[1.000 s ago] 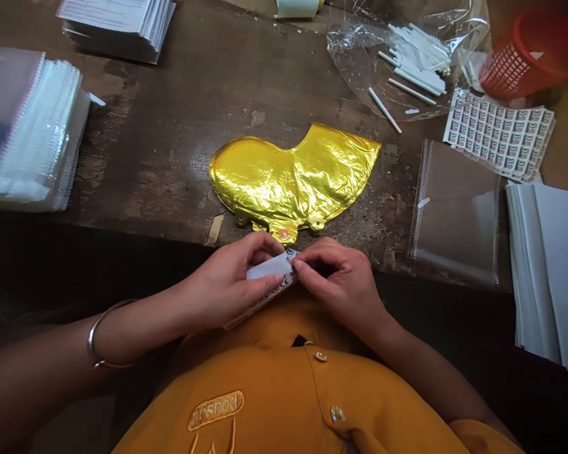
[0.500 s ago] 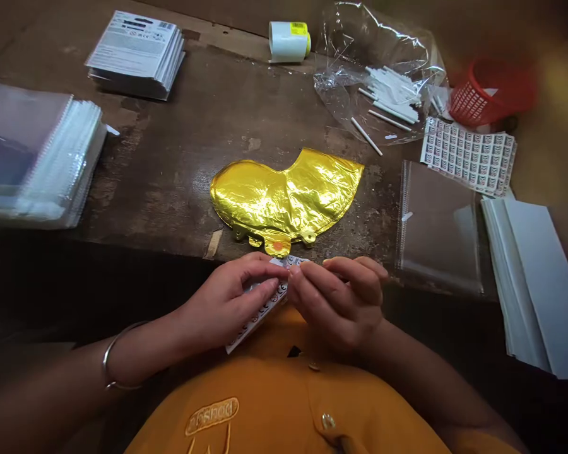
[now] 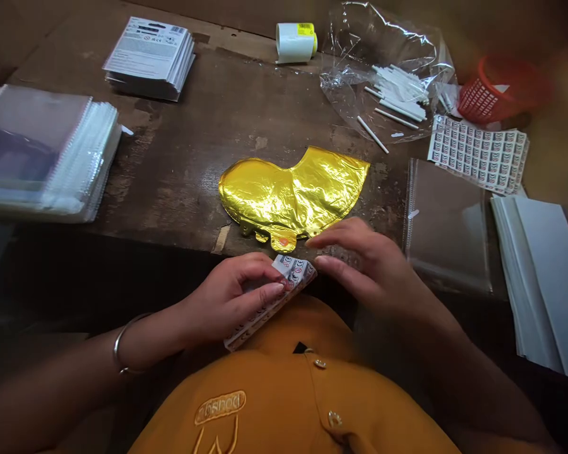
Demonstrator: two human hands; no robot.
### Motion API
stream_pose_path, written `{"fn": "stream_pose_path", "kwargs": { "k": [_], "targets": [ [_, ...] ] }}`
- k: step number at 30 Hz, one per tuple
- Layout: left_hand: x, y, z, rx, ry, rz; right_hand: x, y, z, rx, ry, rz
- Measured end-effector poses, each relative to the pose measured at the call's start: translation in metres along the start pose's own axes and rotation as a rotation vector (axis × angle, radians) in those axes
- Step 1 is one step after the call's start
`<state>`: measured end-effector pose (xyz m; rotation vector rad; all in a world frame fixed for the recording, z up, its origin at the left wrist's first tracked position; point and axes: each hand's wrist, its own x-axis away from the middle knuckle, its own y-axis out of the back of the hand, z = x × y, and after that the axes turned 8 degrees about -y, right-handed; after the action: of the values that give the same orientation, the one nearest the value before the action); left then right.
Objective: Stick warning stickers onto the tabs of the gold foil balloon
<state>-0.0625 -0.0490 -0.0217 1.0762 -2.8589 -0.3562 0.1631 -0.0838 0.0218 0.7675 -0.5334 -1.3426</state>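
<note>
My left hand [image 3: 239, 293] pinches a folded sheet of stickers [image 3: 299, 272] printed with CE marks, in front of the table edge. Just beyond it a flat gold foil balloon [image 3: 296, 192] lies on the table, its small tabs toward me. An orange-red spot shows on the middle tab. My right hand [image 3: 366, 261] is at the balloon's near right edge, thumb and forefinger apart. Its forefinger tip is close to the right-hand tab and covers part of it. I see nothing between these fingers; the other fingers are hidden.
Stacks of clear plastic sleeves [image 3: 33, 132] and printed cards [image 3: 146, 53] are at the left. Behind stand a white roll [image 3: 294, 45] and a plastic bag with white sticks [image 3: 400, 91]. Rightward are a red basket [image 3: 483, 94], a sticker sheet [image 3: 476, 151], a clear sleeve [image 3: 447, 221] and white card strips [image 3: 544, 271].
My right hand has moved from the sticker sheet forward and right to the balloon's near edge, and its fingers have parted. My left hand keeps hold of the sheet.
</note>
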Motion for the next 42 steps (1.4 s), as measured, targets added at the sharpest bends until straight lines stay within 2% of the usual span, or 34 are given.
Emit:
{"fn": "stream_pose_path", "kwargs": {
  "k": [2,3,6,8,13,18,20,23,26,28,30,32,35,39,42],
  "targets": [
    [0.0,0.002,0.001,0.013,-0.087,0.061,-0.012,0.004,-0.002,-0.126,0.029,0.261],
    [0.0,0.002,0.002,0.015,-0.115,0.088,-0.017,0.005,-0.003,-0.169,0.037,0.349],
    [-0.002,0.003,0.001,-0.016,-0.159,0.111,-0.025,0.004,0.0,-0.258,-0.002,0.498],
    [-0.003,0.003,0.001,-0.041,-0.151,0.106,-0.027,0.004,0.002,-0.298,-0.044,0.525],
    [-0.005,0.004,-0.001,-0.069,-0.119,0.119,-0.028,0.005,0.003,-0.318,-0.093,0.511],
    [-0.006,0.003,0.001,-0.102,-0.134,0.14,-0.027,0.001,0.006,-0.184,-0.028,0.475],
    [-0.003,0.003,0.007,-0.143,-0.144,0.142,-0.024,0.001,0.007,-0.111,0.001,0.424],
    [0.004,0.009,0.016,-0.226,-0.112,0.09,-0.02,0.01,0.006,-0.064,-0.017,0.25],
    [0.005,0.024,0.015,-0.293,0.085,0.042,-0.022,0.017,0.0,-0.138,-0.1,-0.073],
    [0.0,0.034,0.009,-0.321,0.186,0.073,-0.028,0.013,-0.004,-0.196,-0.128,-0.208],
    [-0.007,0.038,0.003,-0.368,0.133,0.152,-0.037,0.003,-0.009,-0.204,-0.114,-0.164],
    [-0.013,0.037,0.0,-0.475,-0.017,0.214,-0.046,-0.011,-0.015,-0.164,-0.092,-0.079],
    [-0.013,0.03,0.005,-0.658,-0.202,0.201,-0.056,-0.023,-0.025,-0.103,-0.114,-0.04],
    [-0.007,0.024,0.013,-0.719,-0.256,0.158,-0.061,-0.024,-0.032,-0.117,-0.16,0.098],
    [-0.006,0.025,0.012,-0.778,-0.289,0.161,-0.062,-0.023,-0.03,-0.142,-0.208,0.123]
  ]
}}
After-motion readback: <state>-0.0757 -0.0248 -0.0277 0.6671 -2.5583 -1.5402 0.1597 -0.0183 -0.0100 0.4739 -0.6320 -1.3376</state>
